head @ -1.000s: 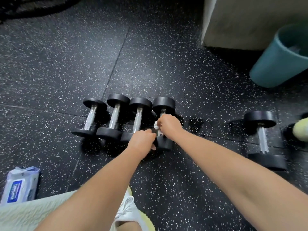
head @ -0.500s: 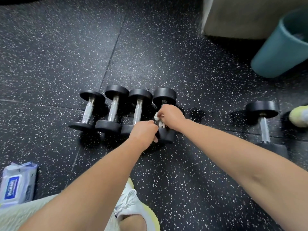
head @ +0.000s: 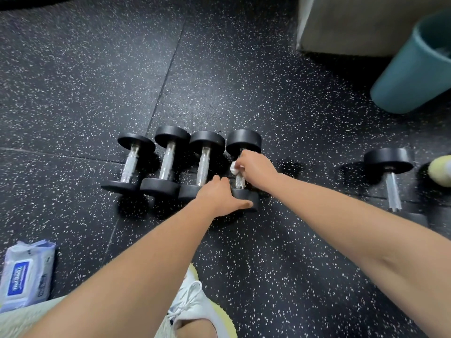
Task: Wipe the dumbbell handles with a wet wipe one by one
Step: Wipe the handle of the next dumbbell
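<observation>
both bare forearms are stretched forward and down over the speckled black floor (head: pixel 73 69). the left hand (head: pixel 219 195) is laid on the near weight of the fourth dumbbell (head: pixel 244 141) (the rightmost in a row of four). its fingers are curled over the weight's top edge and its thumb is spread along the near side, so the weight is held. the right hand (head: pixel 255 167) is closed, knuckles up, round the far part of that dumbbell's handle (head: pixel 240 182). a bunched white wet wipe (head: pixel 233 168) is gripped in it against the metal. a short bare stretch of knurled handle is seen between the two hands.

the three other dumbbells (head: pixel 167 162) of the row are laid side by side to the left, close together, with their handles uncovered. a fifth dumbbell (head: pixel 389 159) is set well apart to the right.

a pack of wipes (head: pixel 24 274) is lying at the lower left. a blue label with white lettering is carried on it (the words are too blurred to be read). a teal bin (head: pixel 415 64) is seen at the upper right, and a white laced shoe (head: pixel 192 308) at the bottom, between the forearms.
</observation>
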